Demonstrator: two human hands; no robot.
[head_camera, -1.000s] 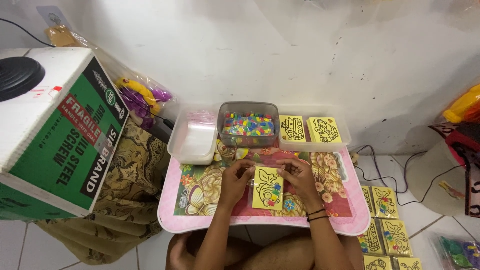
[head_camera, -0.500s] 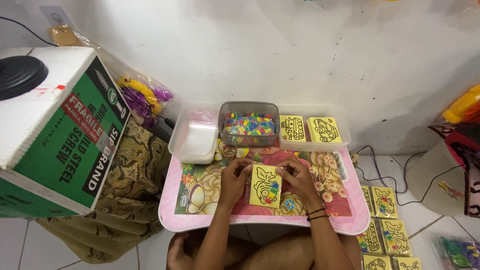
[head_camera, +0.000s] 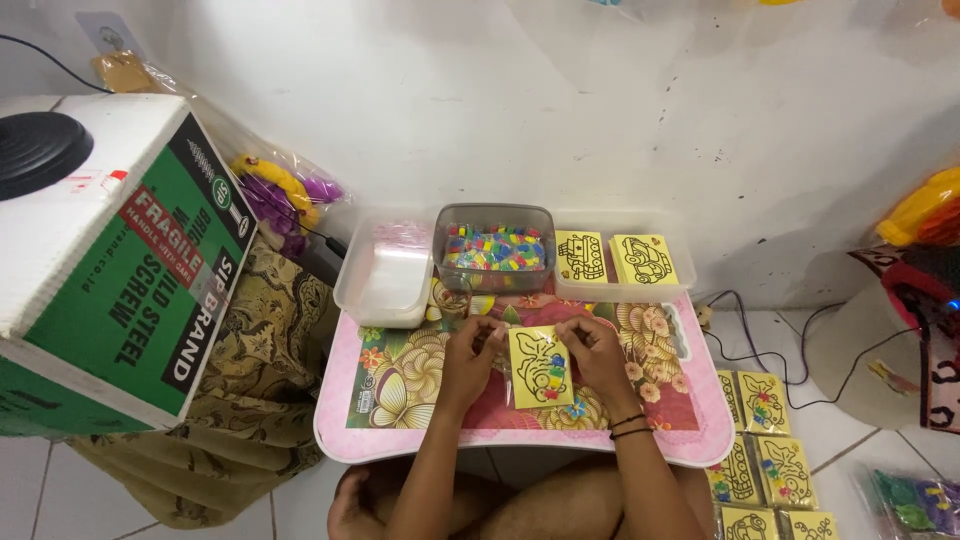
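we saw little change from a second ago: the yellow picture card (head_camera: 541, 366) lay in the same spot on the pink floral lap table (head_camera: 400, 440), near its front edge, midway. left hand (head_camera: 470, 352) pinched something small at the card's upper left corner; we could not tell what. right hand (head_camera: 592, 352) pressed fingertips on the card's right edge. the tub of coloured pieces (head_camera: 497, 248) stayed at the back edge.

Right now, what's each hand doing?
Left hand: fingers curled beside the yellow card; grip cannot be told.
Right hand: fingers on the card's top right edge.
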